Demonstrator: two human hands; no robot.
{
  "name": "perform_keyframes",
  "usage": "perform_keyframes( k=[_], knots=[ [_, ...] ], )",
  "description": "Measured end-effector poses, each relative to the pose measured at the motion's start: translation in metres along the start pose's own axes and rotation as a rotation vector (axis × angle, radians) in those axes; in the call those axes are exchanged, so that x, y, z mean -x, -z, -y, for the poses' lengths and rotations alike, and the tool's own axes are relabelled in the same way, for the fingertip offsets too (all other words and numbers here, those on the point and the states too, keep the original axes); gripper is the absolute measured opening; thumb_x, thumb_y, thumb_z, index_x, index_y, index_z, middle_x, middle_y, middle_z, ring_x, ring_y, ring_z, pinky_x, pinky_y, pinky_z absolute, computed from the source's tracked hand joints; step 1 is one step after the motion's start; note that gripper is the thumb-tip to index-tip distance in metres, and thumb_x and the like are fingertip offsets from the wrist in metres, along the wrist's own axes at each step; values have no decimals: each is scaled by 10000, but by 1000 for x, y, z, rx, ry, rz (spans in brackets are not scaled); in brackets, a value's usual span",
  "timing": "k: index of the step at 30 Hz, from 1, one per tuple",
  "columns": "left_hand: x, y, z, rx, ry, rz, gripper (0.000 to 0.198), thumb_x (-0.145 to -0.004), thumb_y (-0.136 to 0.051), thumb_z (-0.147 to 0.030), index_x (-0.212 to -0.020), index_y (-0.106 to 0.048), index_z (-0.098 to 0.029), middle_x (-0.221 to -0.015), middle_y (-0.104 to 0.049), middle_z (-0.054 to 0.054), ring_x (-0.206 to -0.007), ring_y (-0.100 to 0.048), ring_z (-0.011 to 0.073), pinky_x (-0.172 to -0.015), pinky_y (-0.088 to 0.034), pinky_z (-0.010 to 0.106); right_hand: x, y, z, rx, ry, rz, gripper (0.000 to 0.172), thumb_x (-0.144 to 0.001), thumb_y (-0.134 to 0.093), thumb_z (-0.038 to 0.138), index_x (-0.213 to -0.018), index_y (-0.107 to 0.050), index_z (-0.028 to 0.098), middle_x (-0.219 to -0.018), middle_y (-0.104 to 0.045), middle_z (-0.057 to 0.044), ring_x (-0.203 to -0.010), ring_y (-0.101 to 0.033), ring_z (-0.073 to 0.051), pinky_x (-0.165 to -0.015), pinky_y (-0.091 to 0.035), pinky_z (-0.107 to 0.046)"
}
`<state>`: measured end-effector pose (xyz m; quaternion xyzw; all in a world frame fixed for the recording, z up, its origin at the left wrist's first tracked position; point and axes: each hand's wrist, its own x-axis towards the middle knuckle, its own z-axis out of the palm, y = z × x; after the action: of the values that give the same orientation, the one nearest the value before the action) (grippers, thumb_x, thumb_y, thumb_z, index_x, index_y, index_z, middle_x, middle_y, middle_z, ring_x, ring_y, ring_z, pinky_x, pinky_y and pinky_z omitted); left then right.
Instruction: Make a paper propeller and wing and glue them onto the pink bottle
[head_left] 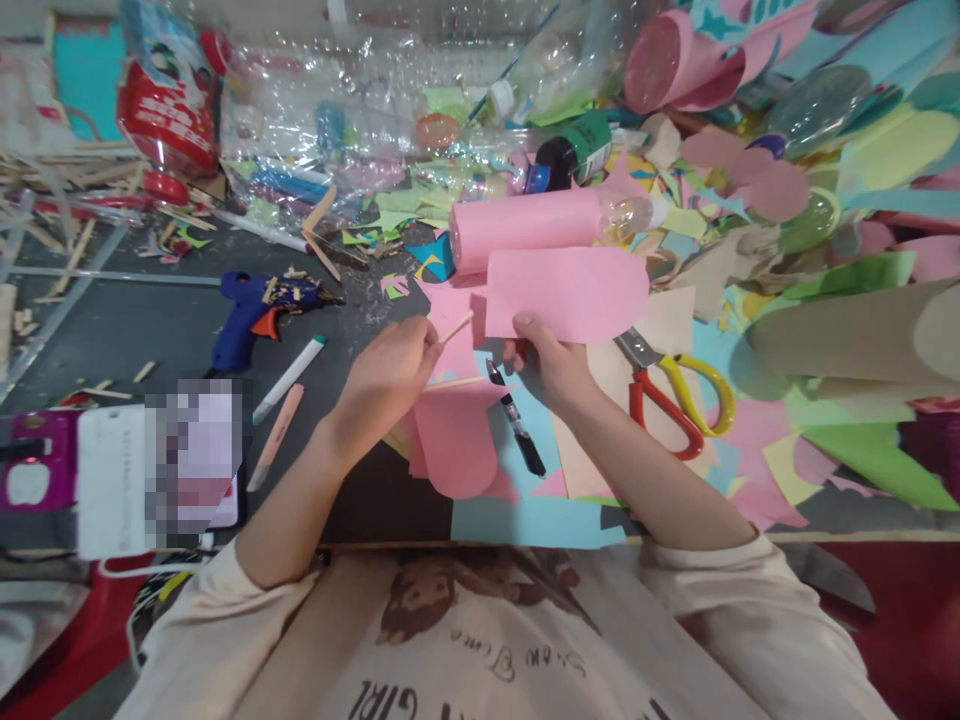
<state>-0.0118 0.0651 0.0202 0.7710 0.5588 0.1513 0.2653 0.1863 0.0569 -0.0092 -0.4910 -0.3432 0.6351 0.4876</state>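
for this step i'd keep the card (574, 288) flat and steady in the right hand (553, 362), pressing lightly so the thumb doesn't crease it, and move the stick (457, 328) in small motions so its tip doesn't poke the paper. grip: left hand (394, 362) is clamped on the stick, digits together, free tip angled toward the card, just beside its left edge with a gap. right is clamped on the card's near edge, thumb on top; lower fingers partly hidden. tube (529, 228) lies just beyond the card, pen (517, 420) just below the right grip, scissors (670, 400) right of it, glue gun (238, 325) left of the left grip.
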Motion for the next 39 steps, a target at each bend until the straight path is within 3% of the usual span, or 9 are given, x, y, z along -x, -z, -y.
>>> perform_keyframes(
  k=[5,9,11,17,31,39],
  knots=[
    [-21,-15,-7,881,60,-164,316,-853,-630,-506,-786,-512,-221,-603,-476,-52,-496,-449,93,-480,-366,227,-2,3,-6,26,4,10,384,-785,-667,520,-577,-569,212,-513,-553,40,-446,-453,-81,-527,-415,-260],
    [-33,-39,-11,1205,118,-311,459,-705,-750,-609,-759,-512,-221,-615,-524,-61,-493,-471,66,-467,-396,201,1,2,-4,8,-2,34,387,-779,-680,514,-562,-586,207,-500,-535,41,-450,-467,-86,-518,-412,-261],
    [-34,-46,-10,1245,135,-371,476,-669,-779,-612,-753,-517,-223,-602,-538,-68,-492,-496,63,-467,-414,194,4,1,-1,20,-14,35,382,-783,-681,501,-557,-593,206,-506,-543,36,-450,-470,-86,-513,-412,-262],
    [-31,-47,-7,1248,162,-267,444,-632,-822,-577,-725,-586,-213,-525,-549,-72,-437,-515,62,-442,-438,188,7,-1,2,135,-21,34,426,-779,-670,556,-549,-599,205,-518,-577,21,-460,-475,-89,-525,-432,-263],
    [-28,-50,-9,1174,185,-275,365,-621,-837,-501,-719,-633,-215,-552,-578,-58,-411,-497,65,-405,-391,201,7,-1,3,150,-57,32,421,-739,-702,582,-568,-609,208,-537,-584,22,-479,-492,-92,-533,-445,-263],
    [-27,-47,-11,1195,159,-227,289,-666,-812,-411,-724,-613,-210,-511,-579,-65,-397,-532,76,-413,-457,202,7,0,2,159,-42,40,438,-748,-699,589,-554,-608,207,-537,-578,21,-492,-499,-92,-553,-448,-265]
  ],
)
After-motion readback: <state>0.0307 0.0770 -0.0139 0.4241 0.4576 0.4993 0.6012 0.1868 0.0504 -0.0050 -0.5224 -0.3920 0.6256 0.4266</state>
